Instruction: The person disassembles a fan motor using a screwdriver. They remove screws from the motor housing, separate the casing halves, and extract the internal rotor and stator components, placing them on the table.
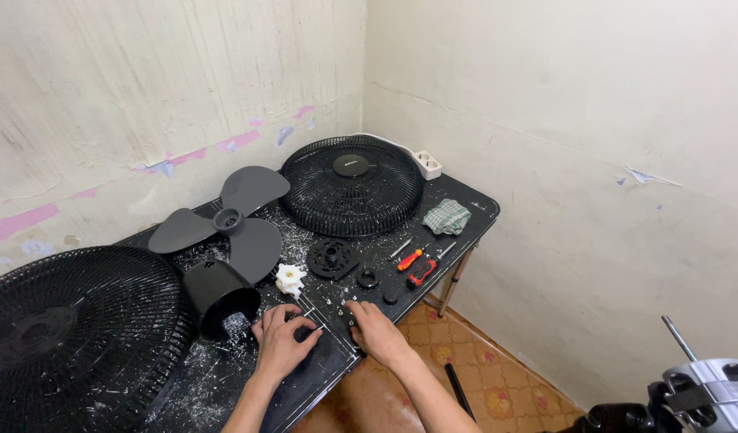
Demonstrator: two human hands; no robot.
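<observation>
- The black table (pixel 473 210) is the biggest thing. It is covered in white crumbs and bits.
- A big round black fan guard (pixel 72 337) lies at the left end. It looks wide and light, made of thin wires that could bend. Hold it by the rim.
- A second fan guard (pixel 351 186) lies at the far end, near the white plug socket (pixel 427 164).
- The dark fan blade (pixel 229 220) lies flat between the two guards. It looks stiff and light. The middle hub is the best place to hold it.
- The black motor cover (pixel 218 297) lies on its side like a cup, just beside the left hand. I cannot tell if anything is in it.
- The left hand (pixel 282 341) rests on the table's near edge with fingers bent over a small dark part. I cannot tell if it grips it.
- The right hand (pixel 375 327) lies flat, fingers spread, holding nothing I can see.
- Small things sit past the hands: a round black plate (pixel 331 258), a white plastic piece (pixel 289 279), red screwdrivers (pixel 415 265), a green cloth (pixel 447 216).
</observation>
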